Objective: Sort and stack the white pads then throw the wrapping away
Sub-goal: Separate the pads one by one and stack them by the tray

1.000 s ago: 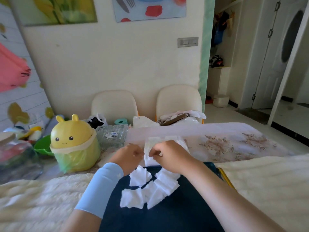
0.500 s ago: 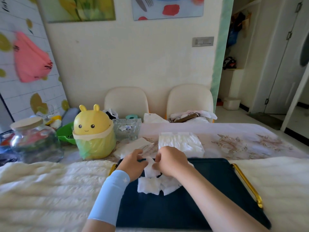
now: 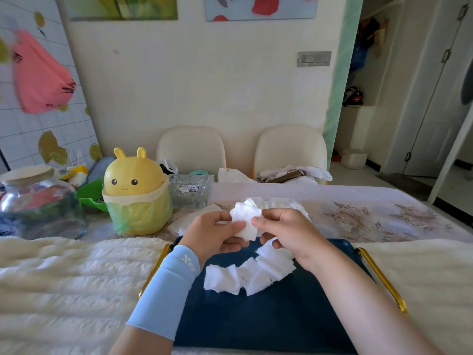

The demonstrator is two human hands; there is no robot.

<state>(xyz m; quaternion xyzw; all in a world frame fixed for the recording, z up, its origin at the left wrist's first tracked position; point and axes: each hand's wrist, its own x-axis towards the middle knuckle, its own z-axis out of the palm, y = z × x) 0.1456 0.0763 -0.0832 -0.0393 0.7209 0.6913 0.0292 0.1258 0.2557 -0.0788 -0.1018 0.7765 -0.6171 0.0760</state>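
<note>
My left hand (image 3: 213, 233) and my right hand (image 3: 286, 233) are raised over the far end of a dark blue tray (image 3: 268, 319) and together pinch a small bunch of white pads (image 3: 245, 219). A curved row of several more white pads (image 3: 252, 271) lies spread on the tray just below the hands. Behind the hands a taller white stack of pads (image 3: 279, 202) sits on the floral tablecloth. A flat white wrapping sheet (image 3: 189, 217) lies on the table left of my left hand.
A yellow bunny-shaped bin (image 3: 137, 193) with a green liner stands at the left. Beside it are a glass jar (image 3: 38, 203), a green bowl (image 3: 92, 194) and a clear glass dish (image 3: 190, 189). Two cream chairs (image 3: 192, 149) stand behind the table. Fluffy white cloth (image 3: 64, 283) flanks the tray.
Both hands have risen from the tray holding a bunch of pads. The pads on the tray now lie spread in a curved row.
</note>
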